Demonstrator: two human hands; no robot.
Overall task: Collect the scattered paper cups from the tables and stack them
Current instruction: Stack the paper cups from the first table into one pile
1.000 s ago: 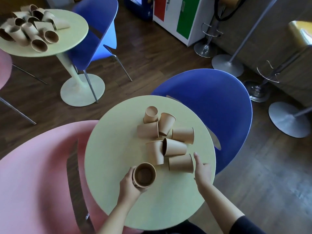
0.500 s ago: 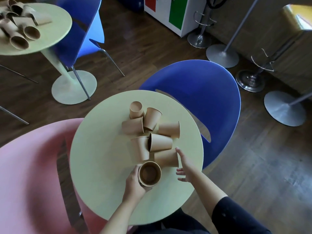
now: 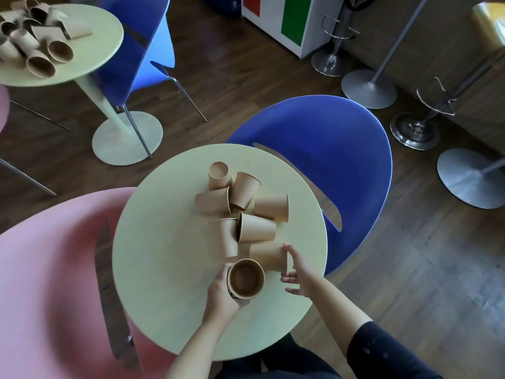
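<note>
Several brown paper cups [image 3: 240,212] lie toppled in a cluster on the round pale-green table [image 3: 164,255] in front of me. My left hand [image 3: 221,294] grips an upright brown cup [image 3: 246,279], its mouth facing up, near the table's front. My right hand [image 3: 296,272] is open, its thumb touching the rim end of the nearest lying cup [image 3: 269,257]. A second pile of cups [image 3: 32,42] lies on another round table [image 3: 90,58] at the far left.
A blue chair [image 3: 328,165] stands behind my table and a pink chair [image 3: 54,269] to its left. Another blue chair [image 3: 142,53] stands by the far table. Metal stool bases [image 3: 369,88] and a white cabinet [image 3: 289,20] stand on the wooden floor.
My right hand has moved left to the nearest lying cup and now touches it. The left hand keeps holding the upright cup in about the same place.
</note>
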